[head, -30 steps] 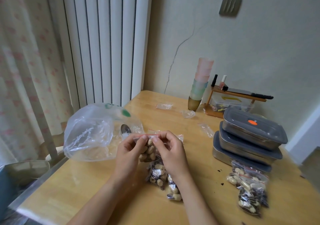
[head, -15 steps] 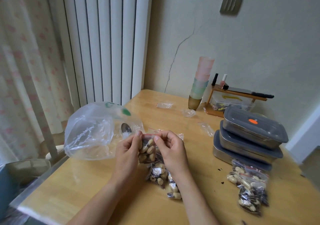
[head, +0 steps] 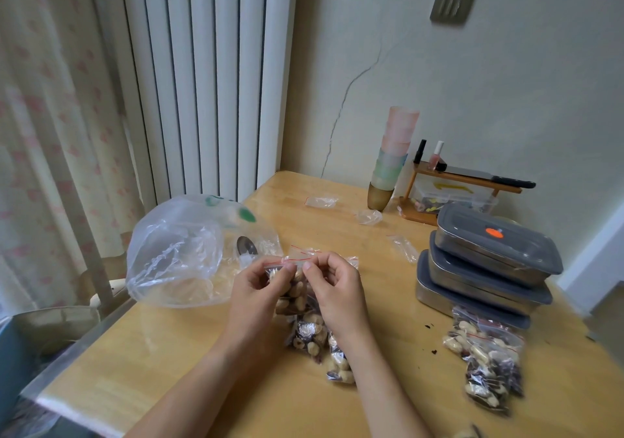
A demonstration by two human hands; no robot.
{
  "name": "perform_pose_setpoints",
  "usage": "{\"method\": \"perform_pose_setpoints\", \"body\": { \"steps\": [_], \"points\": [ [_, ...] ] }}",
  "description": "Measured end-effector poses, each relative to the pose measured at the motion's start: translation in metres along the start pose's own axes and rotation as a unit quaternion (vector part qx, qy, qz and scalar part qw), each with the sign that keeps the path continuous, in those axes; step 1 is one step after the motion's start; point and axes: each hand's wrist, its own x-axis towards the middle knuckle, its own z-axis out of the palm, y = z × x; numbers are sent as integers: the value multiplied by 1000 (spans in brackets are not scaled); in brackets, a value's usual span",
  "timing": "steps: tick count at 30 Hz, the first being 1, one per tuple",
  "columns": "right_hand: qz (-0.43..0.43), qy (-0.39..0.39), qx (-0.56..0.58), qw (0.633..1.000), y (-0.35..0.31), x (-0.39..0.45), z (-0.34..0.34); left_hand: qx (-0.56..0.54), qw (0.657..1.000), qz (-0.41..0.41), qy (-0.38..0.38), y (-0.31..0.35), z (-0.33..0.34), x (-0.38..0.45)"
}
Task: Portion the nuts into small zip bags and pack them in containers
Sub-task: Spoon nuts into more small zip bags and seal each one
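Over the middle of the table (head: 189, 363) I have both hands on a small zip bag (head: 297, 294) of nuts: my left hand (head: 258, 287) and right hand (head: 337, 289) pinch its red-lined top strip between thumb and fingertips. I judge it light, limp and slick, the nuts shifting inside, so the stiffer zip strip is the place to hold. Filled bags (head: 486, 360) lie beside the stacked containers (head: 486, 268).

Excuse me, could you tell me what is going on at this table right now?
A person is sealing a small zip bag of nuts: the left hand and right hand pinch its red-lined top. More filled bags lie by three stacked lidded containers. A large plastic bag sits to the left.
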Motion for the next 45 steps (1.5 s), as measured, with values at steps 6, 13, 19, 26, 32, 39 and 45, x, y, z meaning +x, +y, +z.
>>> {"method": "perform_pose_setpoints", "body": {
  "steps": [6,13,19,26,32,39,45],
  "points": [
    [-2,2,-1,1000,1,0,1,6,1000,-14,-1,0,-1,1],
    [0,5,-12,1000,-1,-1,1,-15,1000,-24,-10,3,2,-2],
    [-20,9,-41,999,-5,-2,1,-12,999,-36,5,2,2,-3],
    [-84,13,-95,992,-11,-5,0,-19,999,-38,-10,5,3,-4],
    [-73,-3,-81,994,-11,-8,1,-20,1000,-20,0,13,6,-8],
    [-67,-15,-89,994,-9,-8,2,-37,998,-43,-19,18,8,-8],
    [-46,1,-55,997,-10,-8,2,-55,997,-46,-10,21,11,-11]
  ]
}}
